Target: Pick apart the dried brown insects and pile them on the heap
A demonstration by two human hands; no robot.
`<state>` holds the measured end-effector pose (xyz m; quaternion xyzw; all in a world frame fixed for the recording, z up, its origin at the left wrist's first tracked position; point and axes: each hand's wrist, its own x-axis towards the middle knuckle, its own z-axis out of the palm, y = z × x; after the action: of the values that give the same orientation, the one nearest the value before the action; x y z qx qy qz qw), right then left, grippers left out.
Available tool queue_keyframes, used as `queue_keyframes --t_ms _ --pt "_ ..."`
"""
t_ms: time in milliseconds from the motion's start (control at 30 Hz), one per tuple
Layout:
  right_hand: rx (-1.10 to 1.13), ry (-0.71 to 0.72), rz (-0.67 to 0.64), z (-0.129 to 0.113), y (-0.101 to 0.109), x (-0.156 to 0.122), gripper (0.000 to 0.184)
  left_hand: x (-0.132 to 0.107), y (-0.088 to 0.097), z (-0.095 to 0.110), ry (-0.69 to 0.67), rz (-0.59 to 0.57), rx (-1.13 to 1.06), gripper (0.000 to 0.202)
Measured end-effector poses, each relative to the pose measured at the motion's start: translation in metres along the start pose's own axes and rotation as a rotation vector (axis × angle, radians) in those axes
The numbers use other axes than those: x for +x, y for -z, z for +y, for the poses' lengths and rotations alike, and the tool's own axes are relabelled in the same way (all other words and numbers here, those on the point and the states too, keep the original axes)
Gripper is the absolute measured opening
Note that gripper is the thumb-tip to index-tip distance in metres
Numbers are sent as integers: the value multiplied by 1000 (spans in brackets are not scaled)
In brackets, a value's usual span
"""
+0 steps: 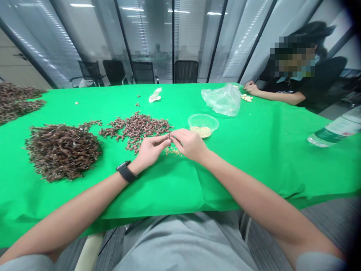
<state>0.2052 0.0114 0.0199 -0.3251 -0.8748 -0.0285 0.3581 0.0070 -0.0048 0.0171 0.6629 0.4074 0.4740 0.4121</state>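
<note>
My left hand (151, 149) and my right hand (189, 143) meet over the green tablecloth (254, 158), fingertips pinched together on a small brown pod (169, 137). Under the fingertips lies a small scatter of pale seeds (172, 151). Just beyond my hands spreads a loose patch of reddish-brown pods (138, 128). A bigger dark brown heap of pods (62, 150) sits to the left. Right of my hands stands a clear plastic bowl (203, 122) holding pale seeds. A black watch is on my left wrist.
Another person sits at the far right with a hand (251, 88) by pale bits on the cloth. A crumpled clear plastic bag (221, 99), a white scrap (155, 95), a lying plastic bottle (335, 131) and more pod heaps (17, 99) at far left.
</note>
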Motion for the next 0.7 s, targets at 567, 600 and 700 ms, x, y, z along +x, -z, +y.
queue_keyframes --t_ms 567,600,700 --pt "-249 101 -65 -3 8 1 25 0 2 -1 -2 -53 -16 50" --pt "-256 100 -66 -3 8 1 25 0 2 -1 -2 -53 -6 50" --pt "-258 94 -73 -3 8 1 24 1 3 -3 0 -59 7 51"
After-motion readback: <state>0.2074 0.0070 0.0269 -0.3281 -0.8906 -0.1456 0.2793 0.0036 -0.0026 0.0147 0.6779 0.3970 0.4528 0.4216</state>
